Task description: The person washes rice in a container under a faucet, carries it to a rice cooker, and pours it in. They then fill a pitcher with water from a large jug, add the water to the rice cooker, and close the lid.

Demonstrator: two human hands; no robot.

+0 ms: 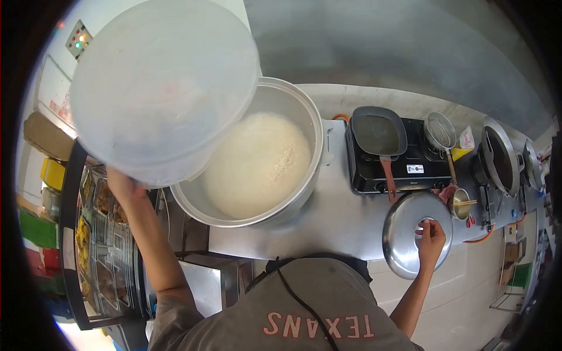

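My left hand (124, 186) is closed on the lower edge of a large round translucent plastic tub (167, 88), its fingers partly hidden behind it. The tub is raised and tilted over the left side of a big metal pot (319, 131). Cloudy water and rice (257, 164) lie in the pot, with a patch of grains showing near the right wall. On the right, my right hand (431, 234) pinches the middle knob of a round steel lid (401, 245), which is held near the counter's front edge.
A black gas stove (401, 181) bears a square pan (377, 131) and a small saucepan (439, 131). Farther right stand a metal cup (461, 205) and a large dark pan (500, 157). A glass-sided food case (105, 245) stands at left. The steel counter (345, 228) runs along the wall.
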